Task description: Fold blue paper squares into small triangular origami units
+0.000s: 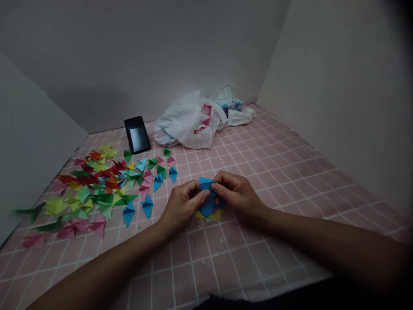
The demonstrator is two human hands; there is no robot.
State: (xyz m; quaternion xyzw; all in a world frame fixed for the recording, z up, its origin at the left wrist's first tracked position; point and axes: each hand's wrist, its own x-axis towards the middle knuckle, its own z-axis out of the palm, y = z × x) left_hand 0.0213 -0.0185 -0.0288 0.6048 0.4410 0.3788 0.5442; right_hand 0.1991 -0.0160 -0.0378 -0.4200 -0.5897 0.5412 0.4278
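As the left hand [183, 206] and right hand [237, 193] pinch the blue origami paper [208, 206] closely, even fingertip pressure keeps creases sharp; folded units [111, 185] lie at nine o'clock.

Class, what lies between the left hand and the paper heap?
Two blue folded papers on the pink mat, seen in the head view.

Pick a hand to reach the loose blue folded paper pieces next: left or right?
Left, probably: the left hand sits closer to the blue folded pieces, while the right hand is farther off. Both are pinching the blue paper.
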